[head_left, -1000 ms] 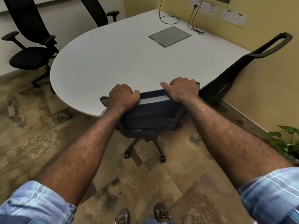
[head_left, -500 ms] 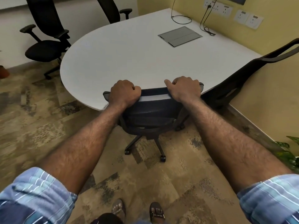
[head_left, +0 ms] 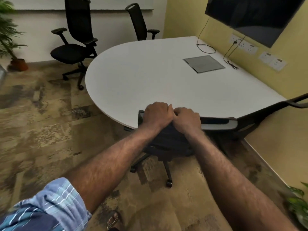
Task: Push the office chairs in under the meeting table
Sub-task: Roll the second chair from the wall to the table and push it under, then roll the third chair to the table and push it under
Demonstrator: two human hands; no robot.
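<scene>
A white meeting table [head_left: 150, 77] with a rounded end fills the middle of the view. A dark office chair [head_left: 216, 125] stands at its near edge, seat under the top and backrest against the rim. My left hand [head_left: 157, 115] and my right hand [head_left: 187, 120] sit side by side, touching, with fingers curled over the left part of the backrest's top edge. A black chair [head_left: 73, 50] stands away from the table at far left. Another chair [head_left: 141, 22] stands behind the far edge. A fourth chair [head_left: 266, 114] is at the right by the yellow wall.
A grey cable hatch [head_left: 204, 64] is set into the tabletop, with black cables [head_left: 230, 54] running to wall sockets. A dark screen [head_left: 258, 15] hangs on the yellow wall. Potted plants stand at far left [head_left: 10, 39] and bottom right [head_left: 298, 202]. Patterned carpet covers the floor.
My right hand has slid left along the backrest and now touches my left hand. The view has swung left and up, showing more of the far chairs.
</scene>
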